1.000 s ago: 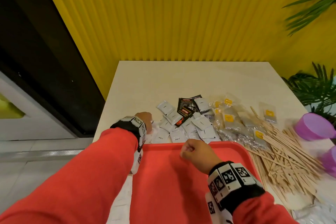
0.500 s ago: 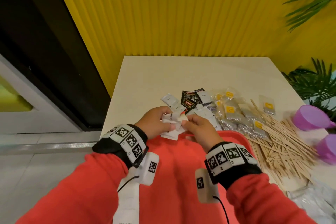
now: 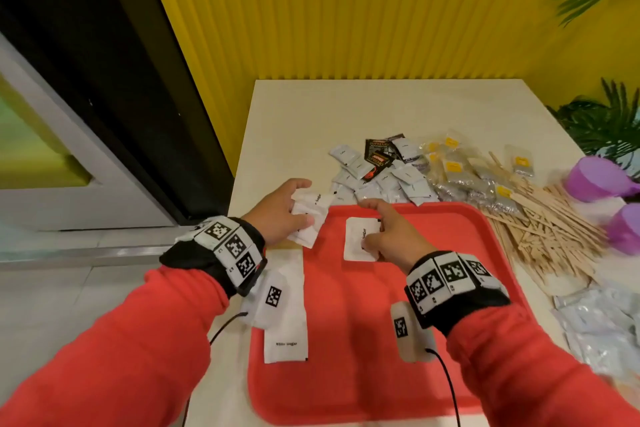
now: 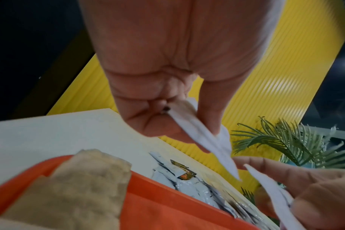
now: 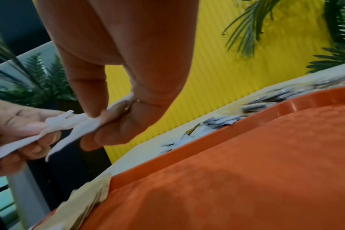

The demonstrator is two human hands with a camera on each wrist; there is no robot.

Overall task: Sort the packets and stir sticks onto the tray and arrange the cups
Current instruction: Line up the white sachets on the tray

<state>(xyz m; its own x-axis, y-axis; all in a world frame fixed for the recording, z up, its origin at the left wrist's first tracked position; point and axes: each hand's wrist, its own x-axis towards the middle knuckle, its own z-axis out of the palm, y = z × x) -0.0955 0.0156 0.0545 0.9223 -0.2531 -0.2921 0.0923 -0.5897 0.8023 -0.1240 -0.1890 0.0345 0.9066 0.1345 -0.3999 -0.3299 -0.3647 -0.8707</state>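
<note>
Over the tray's (image 3: 450, 340) far-left corner, left hand (image 3: 280, 211) pinches a sugar packet stack (image 3: 310, 218); right hand (image 3: 391, 236) pinches one packet (image 3: 360, 239) just above the tray floor, ready to set down.

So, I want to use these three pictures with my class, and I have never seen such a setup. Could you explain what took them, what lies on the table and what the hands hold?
No machine here: a person in red sleeves wears three cameras. The wide picture comes from the head, looking down; the two close ones come from the wrists, looking along the fingers. The patterned black bands carry those wrist cameras.

On the table lies a red tray. Beyond it are loose white and black packets, clear packets with yellow labels, wooden stir sticks and two purple cups.

The left hand grips a bunch of white sugar packets at the tray's edge. The right hand pinches one sugar packet over the tray. A longer white sugar sachet lies at the tray's left edge.
</note>
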